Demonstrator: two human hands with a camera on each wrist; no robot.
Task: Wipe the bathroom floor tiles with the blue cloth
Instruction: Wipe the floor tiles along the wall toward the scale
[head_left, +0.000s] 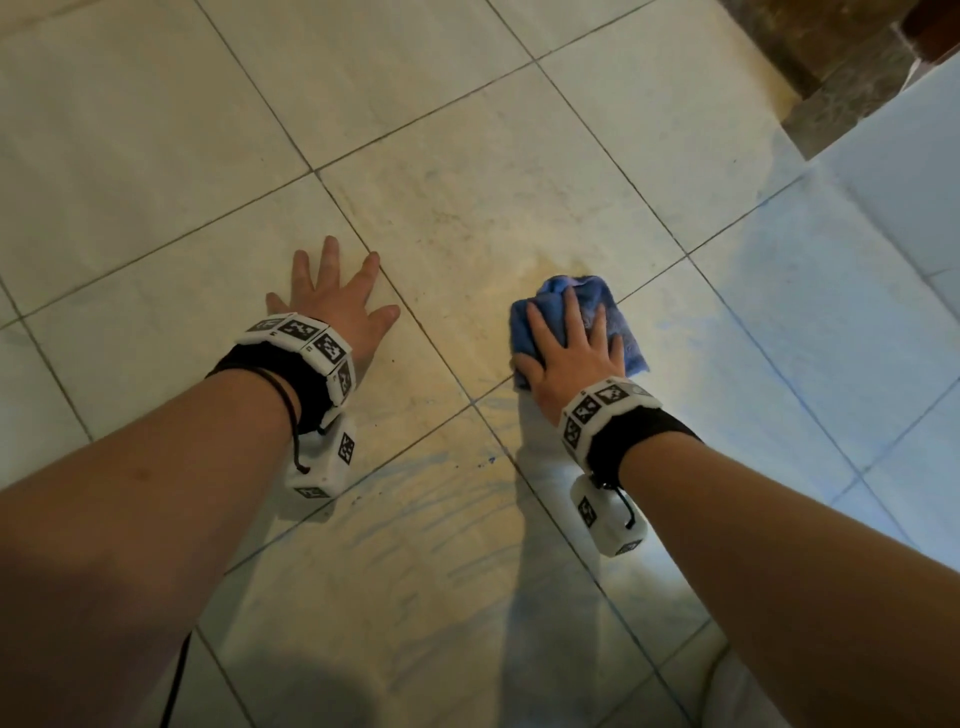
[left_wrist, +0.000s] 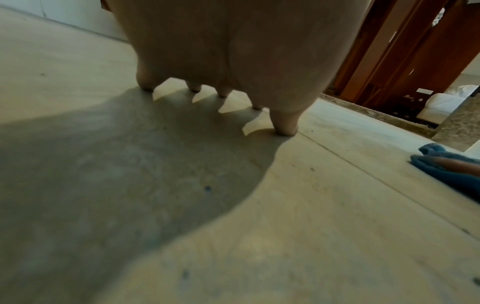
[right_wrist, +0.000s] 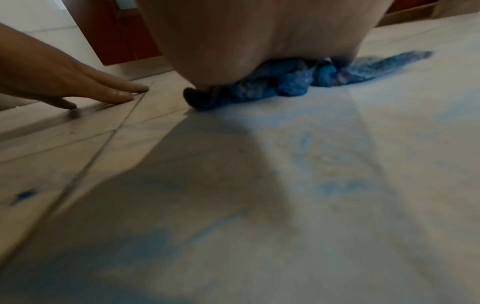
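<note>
Right hand (head_left: 570, 349) is pressed flat, fingers straight, on the crumpled blue cloth (head_left: 597, 306) lying on the floor tiles (head_left: 467, 197); left hand (head_left: 332, 296) is splayed flat on bare tile.
Blue smears (right_wrist: 335, 187) behind the cloth are seen plainly only in the right wrist view; a wooden door frame (left_wrist: 405, 53) is shown by the left wrist view.

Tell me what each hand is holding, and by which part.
Right hand presses flat on top of the bunched blue cloth; left hand holds nothing, spread on the floor tiles.
</note>
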